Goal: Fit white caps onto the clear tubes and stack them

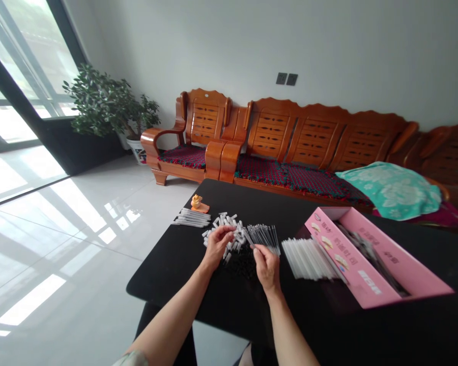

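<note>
My left hand [216,245] is pinched closed over a pile of short white tube pieces [229,222], with what looks like one such white piece at its fingertips. Between the thumb and fingers of my right hand [267,265] is a thin grey rod, like a pen refill, tilted up toward the left. Just beyond that hand lies a row of thin grey rods [265,234]. Small black pieces [244,265] are heaped between my wrists. To the right is a row of translucent white tubes [307,258]. Several slim white sticks [192,217] lie at the table's left.
An open pink box [351,277] with dark rods inside stands on the right of the black table [168,274]. A small orange figurine [197,202] sits near the far left edge. Behind are a wooden sofa [275,129], a turquoise cloth [393,190] and a potted plant [107,101].
</note>
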Demonstrator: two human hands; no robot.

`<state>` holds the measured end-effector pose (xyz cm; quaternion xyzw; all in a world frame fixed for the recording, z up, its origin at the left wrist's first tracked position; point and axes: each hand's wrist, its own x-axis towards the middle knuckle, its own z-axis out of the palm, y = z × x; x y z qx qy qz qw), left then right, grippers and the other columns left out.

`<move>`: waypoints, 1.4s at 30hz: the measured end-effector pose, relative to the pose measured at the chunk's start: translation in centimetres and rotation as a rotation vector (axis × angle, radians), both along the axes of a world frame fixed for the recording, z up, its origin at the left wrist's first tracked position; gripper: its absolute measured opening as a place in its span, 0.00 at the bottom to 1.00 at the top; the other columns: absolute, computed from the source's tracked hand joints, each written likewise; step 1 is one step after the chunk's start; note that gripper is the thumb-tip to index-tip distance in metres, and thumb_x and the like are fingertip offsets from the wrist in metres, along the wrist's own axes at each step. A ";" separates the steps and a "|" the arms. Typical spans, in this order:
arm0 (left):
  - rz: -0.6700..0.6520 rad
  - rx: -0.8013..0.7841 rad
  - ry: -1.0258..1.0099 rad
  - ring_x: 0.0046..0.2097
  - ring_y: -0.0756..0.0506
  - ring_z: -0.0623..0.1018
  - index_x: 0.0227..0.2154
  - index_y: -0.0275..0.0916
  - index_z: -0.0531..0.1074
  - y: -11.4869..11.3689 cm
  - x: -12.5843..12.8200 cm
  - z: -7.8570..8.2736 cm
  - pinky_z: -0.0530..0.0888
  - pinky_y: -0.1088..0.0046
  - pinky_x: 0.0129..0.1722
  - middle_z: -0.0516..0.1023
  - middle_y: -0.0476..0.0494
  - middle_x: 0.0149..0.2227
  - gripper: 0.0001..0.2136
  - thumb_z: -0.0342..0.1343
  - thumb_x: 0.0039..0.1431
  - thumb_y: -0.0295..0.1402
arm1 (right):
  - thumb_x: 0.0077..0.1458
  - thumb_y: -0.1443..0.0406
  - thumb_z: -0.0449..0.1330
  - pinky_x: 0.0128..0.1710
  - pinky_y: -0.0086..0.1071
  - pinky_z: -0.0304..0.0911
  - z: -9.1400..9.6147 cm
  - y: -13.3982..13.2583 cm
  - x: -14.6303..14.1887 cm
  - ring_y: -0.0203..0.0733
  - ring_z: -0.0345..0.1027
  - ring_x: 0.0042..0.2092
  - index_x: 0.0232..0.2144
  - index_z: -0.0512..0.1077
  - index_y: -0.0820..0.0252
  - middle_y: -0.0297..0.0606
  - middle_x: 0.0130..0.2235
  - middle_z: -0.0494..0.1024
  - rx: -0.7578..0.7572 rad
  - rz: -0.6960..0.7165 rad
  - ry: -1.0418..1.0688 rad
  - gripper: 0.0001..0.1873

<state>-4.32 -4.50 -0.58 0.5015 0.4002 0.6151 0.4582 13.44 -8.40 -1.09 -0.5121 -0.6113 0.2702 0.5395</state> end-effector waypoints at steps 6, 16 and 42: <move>-0.020 -0.017 -0.126 0.32 0.49 0.73 0.37 0.36 0.78 -0.3 -0.4 -1.0 0.70 0.73 0.36 0.77 0.46 0.30 0.12 0.62 0.54 0.38 | 0.59 0.62 0.53 0.33 0.32 0.67 -1.5 -1.1 -0.5 0.46 0.75 0.30 0.39 0.78 0.64 0.47 0.30 0.81 0.229 -0.090 -0.361 0.16; -0.105 -0.060 -0.142 0.30 0.49 0.75 0.36 0.34 0.77 -0.3 -0.2 -1.1 0.72 0.73 0.34 0.77 0.46 0.28 0.14 0.65 0.50 0.38 | 0.60 0.64 0.53 0.37 0.35 0.69 -2.1 -1.3 -0.5 0.47 0.77 0.33 0.42 0.76 0.63 0.47 0.35 0.82 0.303 -0.072 -0.426 0.14; -0.227 -0.189 -0.315 0.37 0.42 0.81 0.48 0.35 0.66 -0.4 0.1 -0.8 0.77 0.68 0.36 0.81 0.36 0.37 0.24 0.63 0.53 0.43 | 0.59 0.65 0.52 0.33 0.36 0.67 -2.0 -1.4 -1.2 0.48 0.76 0.31 0.43 0.75 0.63 0.46 0.32 0.81 0.320 -0.038 -0.530 0.15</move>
